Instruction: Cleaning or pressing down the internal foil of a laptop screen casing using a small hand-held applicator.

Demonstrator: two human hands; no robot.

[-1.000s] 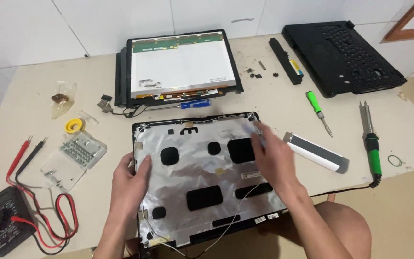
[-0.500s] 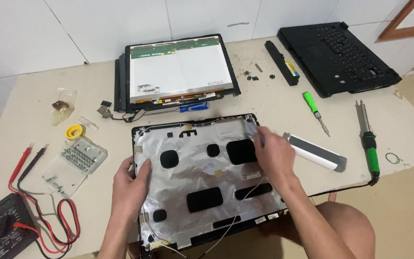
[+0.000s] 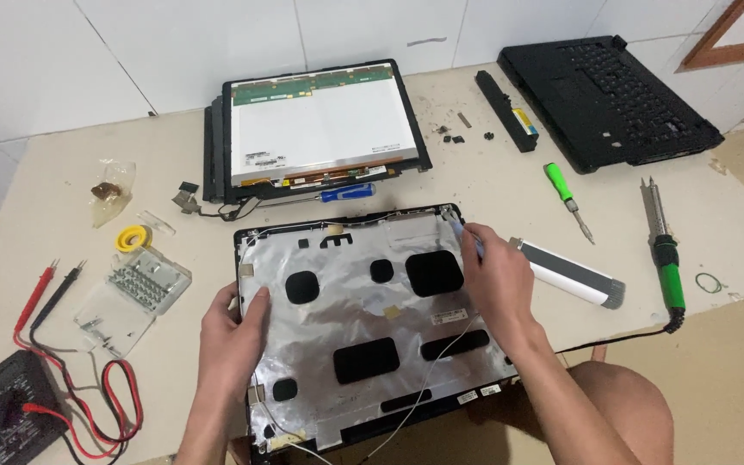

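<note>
- Lid shell point(image 3: 363, 336): thin, light, flexible, foil-lined; grip its edges.
- Your left hand point(image 3: 232, 331): fingers clamped on its left edge.
- Your right hand point(image 3: 497, 284): fingers pinching a small tool at its top-right corner.

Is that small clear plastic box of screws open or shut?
Open. The clear box lies spread flat on the table, its two halves side by side, with the screws exposed in one half.

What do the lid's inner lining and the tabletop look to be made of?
The lid under both hands looks lined with metal foil: silvery, crinkled, glinting unevenly, with black pads stuck on; its rim looks like black plastic. The tabletop looks like matte beige laminate or painted board, smooth and scuffed; which one the view leaves open.
</note>
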